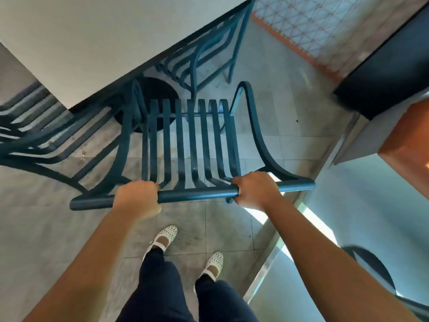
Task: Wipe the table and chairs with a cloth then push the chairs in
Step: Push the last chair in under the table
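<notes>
Head-worn, wide-angle; looks steeply down, close over chair (192, 145); table (92, 38) far left, floor (290, 117) below.

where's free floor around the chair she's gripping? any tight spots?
Both hands, left hand and right hand, grip the chair's top rail. Bare tiled floor lies right of the chair, up to the dark counter. Crowded left: a second chair sits close, and the table with its base ahead.
</notes>
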`<state>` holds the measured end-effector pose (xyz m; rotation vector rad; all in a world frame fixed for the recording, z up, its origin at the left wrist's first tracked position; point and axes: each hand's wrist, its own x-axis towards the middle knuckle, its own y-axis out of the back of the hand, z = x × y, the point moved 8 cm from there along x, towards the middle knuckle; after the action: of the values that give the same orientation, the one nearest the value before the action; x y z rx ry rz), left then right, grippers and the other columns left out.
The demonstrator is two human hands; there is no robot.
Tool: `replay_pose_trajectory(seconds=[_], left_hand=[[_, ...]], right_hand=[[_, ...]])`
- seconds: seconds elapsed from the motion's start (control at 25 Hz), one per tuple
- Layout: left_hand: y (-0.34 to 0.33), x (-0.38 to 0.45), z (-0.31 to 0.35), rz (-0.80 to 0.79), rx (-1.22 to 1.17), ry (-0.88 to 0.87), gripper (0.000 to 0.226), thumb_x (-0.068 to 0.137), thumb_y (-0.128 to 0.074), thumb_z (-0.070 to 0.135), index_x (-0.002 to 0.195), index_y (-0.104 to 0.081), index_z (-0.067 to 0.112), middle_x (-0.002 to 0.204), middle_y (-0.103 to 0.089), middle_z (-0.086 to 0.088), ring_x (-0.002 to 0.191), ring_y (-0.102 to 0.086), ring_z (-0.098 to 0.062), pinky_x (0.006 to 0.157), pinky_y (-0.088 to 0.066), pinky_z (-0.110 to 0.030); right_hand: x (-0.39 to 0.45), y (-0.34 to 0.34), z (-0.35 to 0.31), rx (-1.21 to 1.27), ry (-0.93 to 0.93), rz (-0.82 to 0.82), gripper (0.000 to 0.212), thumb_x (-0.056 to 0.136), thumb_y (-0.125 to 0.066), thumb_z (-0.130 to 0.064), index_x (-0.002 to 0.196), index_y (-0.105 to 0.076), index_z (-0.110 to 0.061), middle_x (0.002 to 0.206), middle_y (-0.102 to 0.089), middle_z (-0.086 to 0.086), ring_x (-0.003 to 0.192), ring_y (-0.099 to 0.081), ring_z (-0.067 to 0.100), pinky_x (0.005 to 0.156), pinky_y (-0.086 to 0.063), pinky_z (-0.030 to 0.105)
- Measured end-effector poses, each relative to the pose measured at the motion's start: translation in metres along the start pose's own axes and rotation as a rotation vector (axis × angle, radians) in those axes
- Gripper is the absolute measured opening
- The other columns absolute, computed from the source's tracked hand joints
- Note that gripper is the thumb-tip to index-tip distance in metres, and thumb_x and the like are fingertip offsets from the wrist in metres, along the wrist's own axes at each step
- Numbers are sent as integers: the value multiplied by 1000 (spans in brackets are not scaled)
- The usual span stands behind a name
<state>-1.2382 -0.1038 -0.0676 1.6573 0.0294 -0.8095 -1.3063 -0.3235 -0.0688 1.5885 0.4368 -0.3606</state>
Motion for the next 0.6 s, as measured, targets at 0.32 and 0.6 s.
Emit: replay_pose_trajectory(seconds=[0.32, 0.6], left_hand=[[-3, -9, 22, 30, -51, 85, 23, 87, -52, 33, 108, -59, 25, 75, -49, 8, 68, -49, -11, 63, -36, -25], [-6, -30, 67, 75, -65, 78, 20, 87, -49, 32, 103, -60, 26, 76, -51, 9, 69, -49, -13, 62, -37, -24]], right_hand=[[-10, -3, 20, 22, 115, 40, 17, 80, -56, -33, 93, -63, -24, 67, -61, -4, 63, -55, 16, 53, -33, 22], [-31, -13, 54, -23, 208, 82, 21, 79, -52, -30, 95, -64, -25, 71, -62, -5, 64, -58, 15, 58, -46, 24]])
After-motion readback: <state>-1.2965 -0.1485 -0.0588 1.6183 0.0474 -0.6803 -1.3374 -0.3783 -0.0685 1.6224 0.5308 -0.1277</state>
